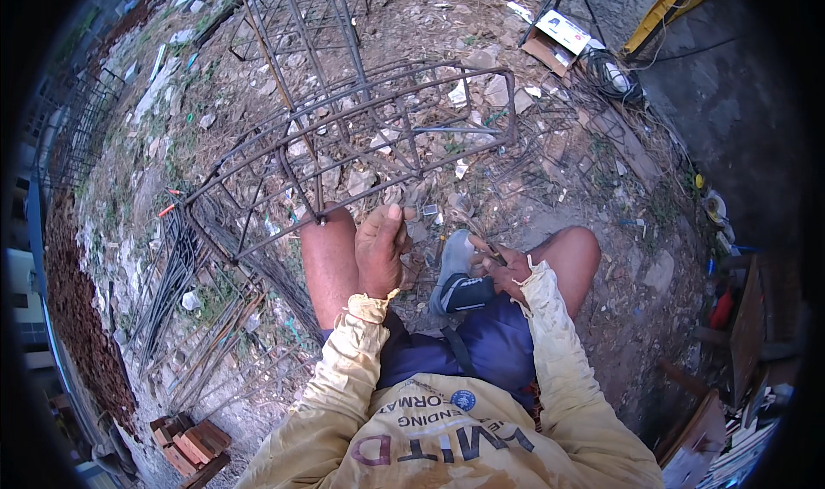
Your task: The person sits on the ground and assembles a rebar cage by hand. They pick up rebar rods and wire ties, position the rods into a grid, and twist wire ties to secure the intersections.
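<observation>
I squat over rubble-strewn ground with bare knees and yellow sleeves. My left hand (381,250) sits by my left knee, fingers curled in and thumb pointing up, just below the near end of a rusty rebar cage (369,132) lying on its side. What it holds, if anything, is hidden. My right hand (505,268) is in front of my right knee, fingers pinched on some thin dark wires (488,248). A grey and black shoe (460,281) shows between the hands.
A second rebar cage (296,16) stretches away behind the first. Bundles of rebar (172,278) lie at the left, bricks (189,444) at lower left. A cardboard box (557,38), a coiled cable (614,76) and a yellow object (670,3) are at upper right.
</observation>
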### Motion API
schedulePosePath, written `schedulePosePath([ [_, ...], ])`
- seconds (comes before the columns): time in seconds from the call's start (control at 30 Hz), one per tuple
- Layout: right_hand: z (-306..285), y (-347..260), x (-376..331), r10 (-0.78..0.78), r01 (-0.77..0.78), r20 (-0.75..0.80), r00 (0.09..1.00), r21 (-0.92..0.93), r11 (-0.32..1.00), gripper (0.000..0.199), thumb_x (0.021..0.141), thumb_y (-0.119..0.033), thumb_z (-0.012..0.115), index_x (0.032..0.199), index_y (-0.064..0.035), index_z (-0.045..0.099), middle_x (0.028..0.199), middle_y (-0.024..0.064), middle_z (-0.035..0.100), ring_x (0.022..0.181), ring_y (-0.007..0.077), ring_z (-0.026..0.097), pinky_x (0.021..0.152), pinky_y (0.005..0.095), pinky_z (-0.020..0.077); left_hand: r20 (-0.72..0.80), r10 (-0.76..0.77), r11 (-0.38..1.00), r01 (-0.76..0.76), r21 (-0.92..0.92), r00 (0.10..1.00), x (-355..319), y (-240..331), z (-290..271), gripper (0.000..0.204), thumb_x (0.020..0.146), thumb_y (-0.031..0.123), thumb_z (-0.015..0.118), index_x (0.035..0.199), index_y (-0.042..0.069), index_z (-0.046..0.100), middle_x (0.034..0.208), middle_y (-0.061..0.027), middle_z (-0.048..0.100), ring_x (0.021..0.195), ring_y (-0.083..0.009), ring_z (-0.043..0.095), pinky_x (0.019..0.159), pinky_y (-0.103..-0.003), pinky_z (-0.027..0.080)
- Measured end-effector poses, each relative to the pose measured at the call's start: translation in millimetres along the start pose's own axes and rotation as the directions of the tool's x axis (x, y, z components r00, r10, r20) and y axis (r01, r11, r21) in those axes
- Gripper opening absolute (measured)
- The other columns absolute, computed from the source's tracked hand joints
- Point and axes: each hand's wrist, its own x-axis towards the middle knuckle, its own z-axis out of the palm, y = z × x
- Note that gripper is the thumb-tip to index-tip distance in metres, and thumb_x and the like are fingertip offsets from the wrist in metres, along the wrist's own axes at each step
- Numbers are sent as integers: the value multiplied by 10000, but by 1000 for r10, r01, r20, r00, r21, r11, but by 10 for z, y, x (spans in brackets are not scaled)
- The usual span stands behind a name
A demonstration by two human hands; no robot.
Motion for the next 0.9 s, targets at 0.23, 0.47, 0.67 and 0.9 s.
schedulePosePath([
  [0.23,-6,-467,-42,-790,457,-407,459,-654,603,421,966,-154,499,1341,25,432,1216,174,525,1058,287,573,914,390,452,245,-280,488,-82,869,928,49,-450,-163,315,937,305,570,889,6,656,676,-108,580,632,-236,538,613,-344,411],
  [0.47,-267,-1676,-251,-781,649,-573,247,-501,573,581,975,-266,513,1425,25,289,1196,180,535,968,255,603,869,408,494,92,-290,445,49,894,953,-141,-936,-473,318,921,305,550,912,5,654,851,-159,660,793,-282,621,743,-392,466],
  [0.67,-11,-1693,-82,-409,651,-623,667,221,726,326,910,-201,645,1151,-14,530,748,46,555,637,125,524,628,299,484,-66,-206,757,201,621,976,7,-1009,-520,318,941,338,564,983,33,647,722,11,553,648,-96,483,607,-274,411],
  [0.9,799,-37,521,4,92,-453,892,190,977,208,826,-166,728,898,-45,575,741,34,606,616,95,565,538,272,476,-149,-585,809,587,-36,797,275,-780,-161,306,950,328,527,1032,64,660,943,-36,646,892,-143,586,715,-318,504],
])
